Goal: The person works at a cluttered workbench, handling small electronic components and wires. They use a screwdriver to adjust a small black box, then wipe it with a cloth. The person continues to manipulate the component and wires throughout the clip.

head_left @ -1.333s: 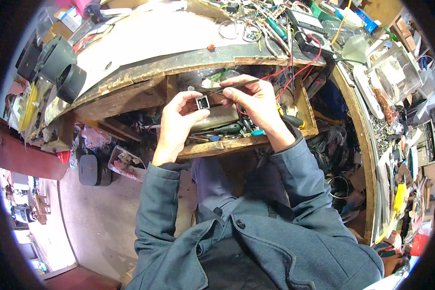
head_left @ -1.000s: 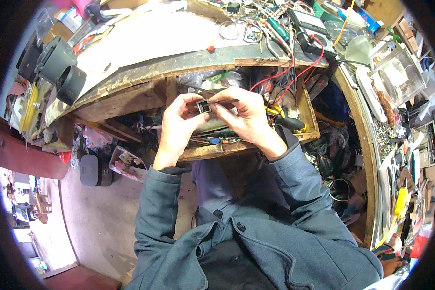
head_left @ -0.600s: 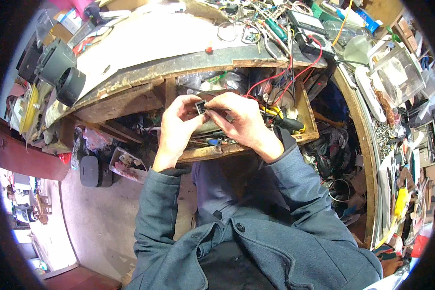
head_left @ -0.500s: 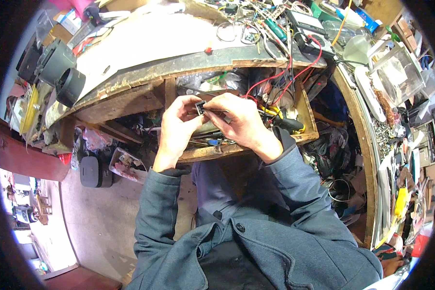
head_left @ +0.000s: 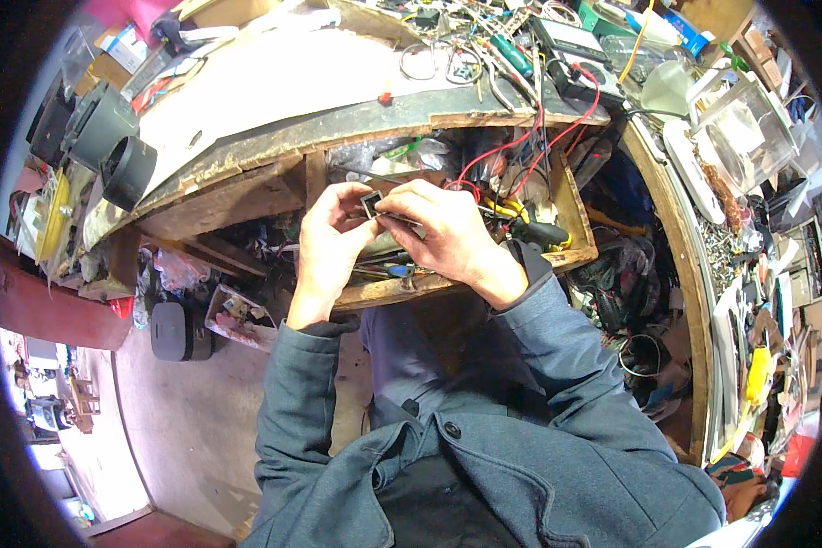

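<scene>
A small dark, square part with a pale edge (head_left: 372, 203) sits between my two hands, above an open drawer (head_left: 466, 281). My left hand (head_left: 330, 239) grips it between thumb and fingers from its left side. From the right, the fingertips of my right hand (head_left: 447, 233) are pinched at its edge. Whether they hold the part itself or something thin against it cannot be made out. Below and behind the hands, the drawer holds tools, among them yellow-handled pliers (head_left: 510, 210) and a black-and-yellow handle (head_left: 548, 235).
Above the drawer runs the workbench (head_left: 338, 128), with a white sheet, a green-handled tool (head_left: 511, 57) and a meter (head_left: 571, 59) with red and black leads hanging into the drawer. A black cylindrical cup (head_left: 128, 172) stands at the left. Clutter covers the right-hand bench.
The small part has tilted between my fingers, so more of its pale-edged face shows. Both hands stay in nearly the same place, and the whole view has shifted slightly.
</scene>
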Demonstrator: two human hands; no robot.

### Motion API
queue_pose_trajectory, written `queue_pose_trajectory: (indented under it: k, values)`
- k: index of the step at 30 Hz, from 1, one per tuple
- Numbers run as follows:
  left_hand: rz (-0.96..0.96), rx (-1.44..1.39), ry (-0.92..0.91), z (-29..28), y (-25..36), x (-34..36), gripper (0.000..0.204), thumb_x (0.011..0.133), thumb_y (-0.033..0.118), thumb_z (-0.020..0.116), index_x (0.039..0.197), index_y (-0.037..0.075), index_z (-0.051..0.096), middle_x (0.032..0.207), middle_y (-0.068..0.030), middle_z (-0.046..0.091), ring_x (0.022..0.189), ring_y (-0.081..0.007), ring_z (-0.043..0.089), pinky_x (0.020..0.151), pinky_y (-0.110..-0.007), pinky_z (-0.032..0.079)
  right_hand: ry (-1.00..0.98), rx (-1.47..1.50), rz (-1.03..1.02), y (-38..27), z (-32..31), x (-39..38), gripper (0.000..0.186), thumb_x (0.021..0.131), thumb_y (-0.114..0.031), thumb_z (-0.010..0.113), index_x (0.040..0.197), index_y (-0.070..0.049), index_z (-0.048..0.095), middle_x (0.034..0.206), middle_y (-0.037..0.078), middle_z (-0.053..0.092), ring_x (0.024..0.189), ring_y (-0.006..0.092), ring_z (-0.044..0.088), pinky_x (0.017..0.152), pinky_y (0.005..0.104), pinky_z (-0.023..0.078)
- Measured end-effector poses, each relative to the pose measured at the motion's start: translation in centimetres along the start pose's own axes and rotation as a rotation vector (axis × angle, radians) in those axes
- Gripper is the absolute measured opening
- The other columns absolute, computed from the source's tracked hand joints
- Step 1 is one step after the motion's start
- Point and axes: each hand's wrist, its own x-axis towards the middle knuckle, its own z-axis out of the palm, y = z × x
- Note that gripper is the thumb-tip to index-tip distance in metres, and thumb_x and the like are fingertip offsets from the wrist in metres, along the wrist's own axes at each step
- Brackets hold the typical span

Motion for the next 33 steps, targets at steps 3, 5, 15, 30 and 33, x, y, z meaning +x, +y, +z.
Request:
queue_pose_trajectory:
  k: [3, 5, 15, 30, 33]
  values:
    - [-0.003, -0.005, -0.001, 0.14, 0.2, 0.0, 0.039, 0.085, -0.01, 0.071, 0.122, 0.001, 0.062, 0.111, -0.0063, 0.068, 0.101, -0.0131, 0.067, 0.091, -0.027, 0.056, 0.0, 0.001, 0.029, 0.01, 0.14, -0.11, 0.019, 0.086, -0.01, 0.079, 0.104, -0.008, 0.072, 0.095, 0.01, 0.072, 0.081, 0.0267, 0.072, 0.067, 0.0341, 0.058]
    - [-0.01, -0.005, -0.005, 0.15, 0.2, 0.0, 0.039, 0.086, -0.009, 0.072, 0.122, 0.001, 0.062, 0.111, -0.0068, 0.069, 0.101, -0.0134, 0.067, 0.091, -0.027, 0.056, 0.008, 0.029, 0.045, -0.01, 0.16, -0.1, 0.019, 0.087, -0.01, 0.079, 0.104, -0.007, 0.072, 0.095, 0.01, 0.072, 0.081, 0.0266, 0.072, 0.068, 0.0334, 0.058]
    - [-0.027, 0.0, -0.001, 0.28, 0.3, -0.04, 0.038, 0.086, -0.004, 0.077, 0.121, 0.002, 0.064, 0.109, -0.005, 0.071, 0.1, -0.0129, 0.068, 0.087, -0.026, 0.054, 0.079, 0.342, 0.203, -0.11, 0.25, 0.17, 0.013, 0.087, -0.004, 0.074, 0.099, -0.002, 0.072, 0.091, 0.014, 0.072, 0.08, 0.0269, 0.073, 0.072, 0.0352, 0.058]
    - [-0.003, -0.027, -0.016, 0.33, 0.18, 0.04, 0.038, 0.086, -0.008, 0.074, 0.122, 0.001, 0.065, 0.111, -0.0069, 0.071, 0.102, -0.0137, 0.068, 0.092, -0.026, 0.056, 0.106, 0.471, 0.298, 0.28, 0.7, 0.08, 0.009, 0.089, -0.004, 0.074, 0.097, 0.0, 0.073, 0.082, 0.013, 0.07, 0.073, 0.021, 0.069, 0.067, 0.0331, 0.054]
    - [-0.012, -0.029, -0.014, 0.41, 0.31, 0.0, 0.039, 0.086, -0.009, 0.074, 0.122, 0.001, 0.064, 0.111, -0.0075, 0.071, 0.102, -0.0141, 0.068, 0.091, -0.026, 0.056, 0.111, 0.462, 0.273, 0.46, 0.76, 0.08, 0.009, 0.089, -0.004, 0.074, 0.097, 0.0, 0.072, 0.081, 0.013, 0.069, 0.073, 0.021, 0.068, 0.067, 0.0333, 0.054]
